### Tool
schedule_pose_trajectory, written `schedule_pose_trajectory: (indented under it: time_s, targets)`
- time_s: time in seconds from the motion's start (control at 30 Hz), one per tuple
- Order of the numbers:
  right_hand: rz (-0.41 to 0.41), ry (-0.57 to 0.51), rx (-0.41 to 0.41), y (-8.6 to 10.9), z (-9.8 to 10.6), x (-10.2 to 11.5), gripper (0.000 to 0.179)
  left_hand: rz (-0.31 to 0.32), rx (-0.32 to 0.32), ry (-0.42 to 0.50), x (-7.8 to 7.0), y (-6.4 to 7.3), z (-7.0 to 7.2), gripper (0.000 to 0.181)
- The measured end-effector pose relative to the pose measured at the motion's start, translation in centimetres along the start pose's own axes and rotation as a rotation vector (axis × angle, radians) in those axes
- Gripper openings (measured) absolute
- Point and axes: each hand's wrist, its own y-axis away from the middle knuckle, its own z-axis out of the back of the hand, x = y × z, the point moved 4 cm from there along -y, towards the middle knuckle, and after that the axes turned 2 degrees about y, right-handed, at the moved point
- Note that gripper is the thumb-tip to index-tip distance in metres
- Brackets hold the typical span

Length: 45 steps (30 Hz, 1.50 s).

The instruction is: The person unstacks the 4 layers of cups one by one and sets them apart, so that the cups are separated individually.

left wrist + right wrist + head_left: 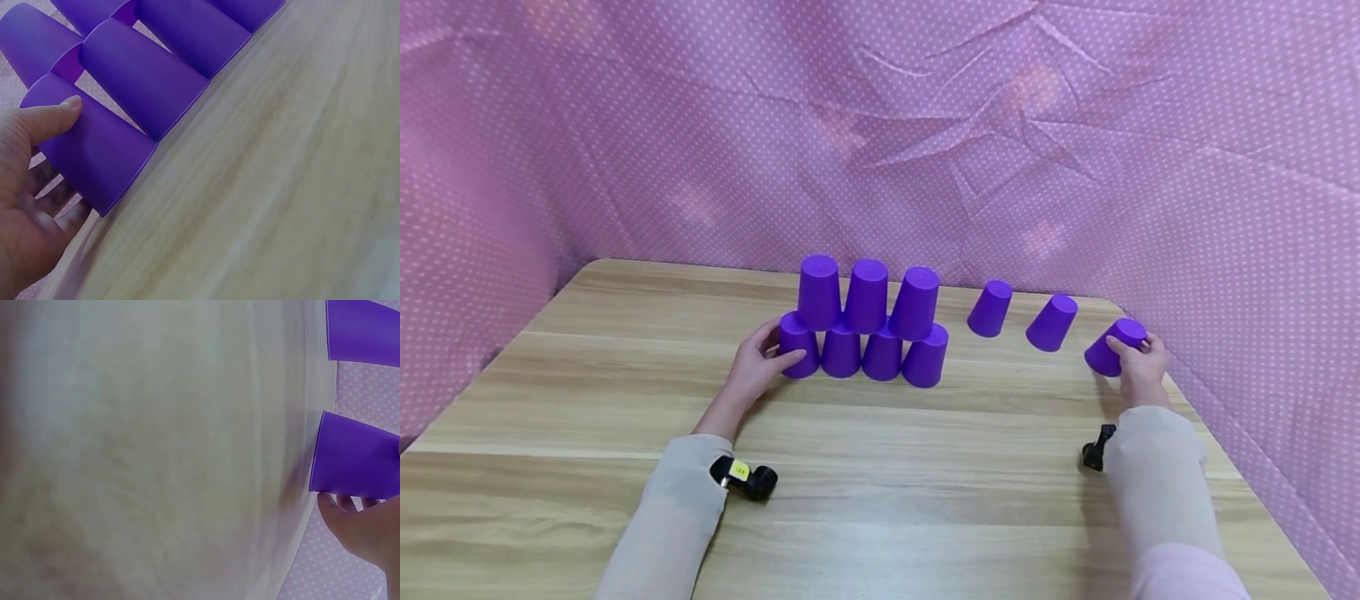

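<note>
On the table, purple cups stand upside down in two tiers, three in the upper row (866, 297) over a bottom row (882, 354) of several. My left hand (757, 365) holds the leftmost bottom cup (100, 147), its thumb across the front and its fingers around the far side. At the right, my right hand (1142, 367) grips a separate purple cup (1108, 354), also mouth down and slightly tilted in the head view. In the right wrist view this cup (353, 456) has its rim close to the tabletop, and fingers lie along its side.
Two more upside-down purple cups, one nearer the stack (990, 309) and one further right (1052, 323), stand apart between the stack and my right hand. The wooden table (910, 475) ends at a pink dotted cloth (880, 150) behind and at both sides.
</note>
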Motion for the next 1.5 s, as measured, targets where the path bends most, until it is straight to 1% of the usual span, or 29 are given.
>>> schedule_pose_trajectory:
  time_s: [0.13, 0.2, 0.3, 0.37, 0.43, 0.5, 0.57, 0.67, 0.7, 0.77, 0.83, 0.9, 0.93, 1.07, 1.3, 1.37, 1.5]
  targets:
    - [0.023, 0.022, -0.018, -0.4, 0.2, -0.3, 0.066, 0.002, 0.002, -0.004, 0.0, -0.1, -0.1, 0.060]
    - [0.016, 0.006, -0.010, -0.4, 0.3, -0.3, 0.068, 0.001, 0.003, -0.007, 0.0, 0.0, -0.1, 0.060]
    - [-0.013, -0.002, 0.016, 0.0, 0.5, 0.0, 0.077, -0.008, 0.000, -0.004, -0.2, 0.0, -0.2, 0.059]
    - [-0.038, 0.041, 0.029, 0.2, 0.7, 0.1, 0.081, -0.016, -0.001, 0.002, -0.2, 0.0, -0.2, 0.059]
    - [-0.056, 0.111, 0.036, 0.5, 0.8, 0.3, 0.084, -0.023, -0.001, 0.011, -0.3, 0.0, -0.2, 0.058]
    - [-0.059, 0.167, 0.050, 0.5, 0.8, 0.3, 0.085, -0.025, -0.003, 0.018, -0.3, 0.0, -0.1, 0.058]
    - [-0.051, 0.201, 0.064, 0.3, 0.8, 0.3, 0.085, -0.022, -0.002, 0.018, -0.2, 0.0, -0.1, 0.058]
    - [-0.007, 0.232, 0.081, -0.4, 0.9, 0.1, 0.089, -0.017, -0.004, 0.015, -0.1, 0.0, -0.1, 0.058]
    - [0.014, 0.206, 0.086, -0.8, 1.0, -0.2, 0.089, -0.014, -0.002, 0.016, 0.0, 0.0, -0.1, 0.058]
    - [0.035, 0.220, 0.084, -1.1, 1.2, -0.3, 0.090, -0.010, 0.001, 0.017, 0.0, 0.0, -0.1, 0.059]
    - [0.046, 0.218, 0.079, -1.1, 1.2, -0.3, 0.089, -0.002, 0.003, 0.023, 0.0, 0.0, -0.1, 0.059]
    - [0.052, 0.208, 0.078, -0.7, 1.1, -0.1, 0.088, 0.002, 0.005, 0.034, -0.2, 0.1, -0.2, 0.059]
    - [0.047, 0.243, 0.074, -0.2, 1.0, 0.2, 0.088, 0.004, 0.006, 0.037, -0.5, 0.3, -0.2, 0.059]
    - [0.070, 0.264, 0.090, 1.0, 0.8, 1.2, 0.085, 0.005, 0.005, 0.041, -2.0, 0.9, -0.5, 0.057]
    - [0.072, 0.323, 0.129, 2.1, 0.7, 2.7, 0.089, 0.004, 0.005, 0.049, -1.8, 0.8, -0.5, 0.059]
    - [0.083, 0.337, 0.138, 2.4, 0.6, 3.1, 0.088, 0.006, 0.001, 0.047, -2.4, 1.1, -0.6, 0.058]
    - [0.146, 0.362, 0.161, 2.8, 0.3, 4.0, 0.085, 0.007, 0.003, 0.045, -2.6, 1.2, -0.7, 0.058]
